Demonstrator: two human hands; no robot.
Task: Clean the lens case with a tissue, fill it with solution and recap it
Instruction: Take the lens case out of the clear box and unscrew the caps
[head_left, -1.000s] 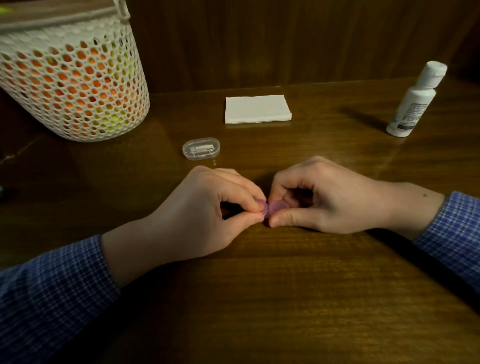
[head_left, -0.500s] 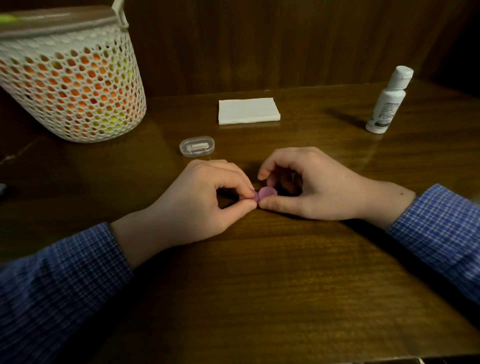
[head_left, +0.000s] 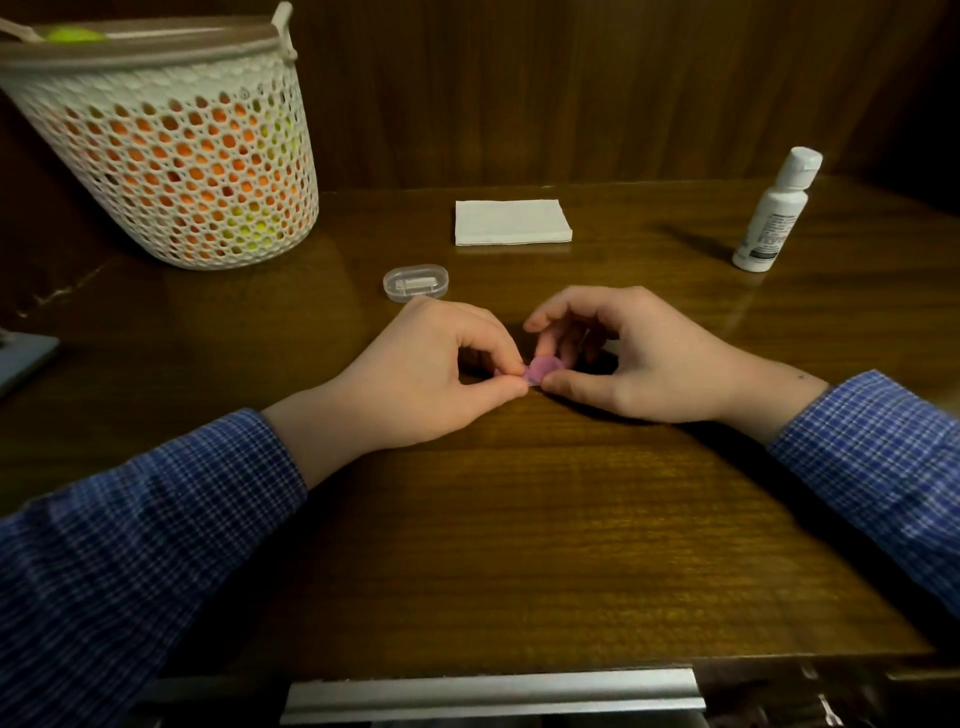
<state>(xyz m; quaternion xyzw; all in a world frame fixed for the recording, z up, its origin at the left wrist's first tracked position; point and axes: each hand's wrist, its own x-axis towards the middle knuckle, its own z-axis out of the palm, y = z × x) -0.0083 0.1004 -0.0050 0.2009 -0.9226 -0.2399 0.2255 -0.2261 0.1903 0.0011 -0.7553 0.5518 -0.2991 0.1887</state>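
Observation:
A small purple lens case (head_left: 540, 370) lies on the wooden desk between my two hands, mostly hidden by fingers. My left hand (head_left: 431, 374) pinches its left end with thumb and forefinger. My right hand (head_left: 623, 353) has its thumb and curled fingers round the purple cap on the right side. A folded white tissue (head_left: 511, 222) lies flat at the back middle of the desk. The white solution bottle (head_left: 776, 210) stands upright with its cap on at the back right.
A white mesh basket (head_left: 171, 150) with orange and yellow contents stands at the back left. A small clear plastic box (head_left: 415, 281) lies just behind my left hand. A grey object (head_left: 21, 358) shows at the left edge. A metal handle (head_left: 493, 693) runs below the desk's front edge.
Both hands stay on the purple case; my right fingers have loosened and lifted a little, showing more of the cap. The camera view has tilted, shifting the scene.

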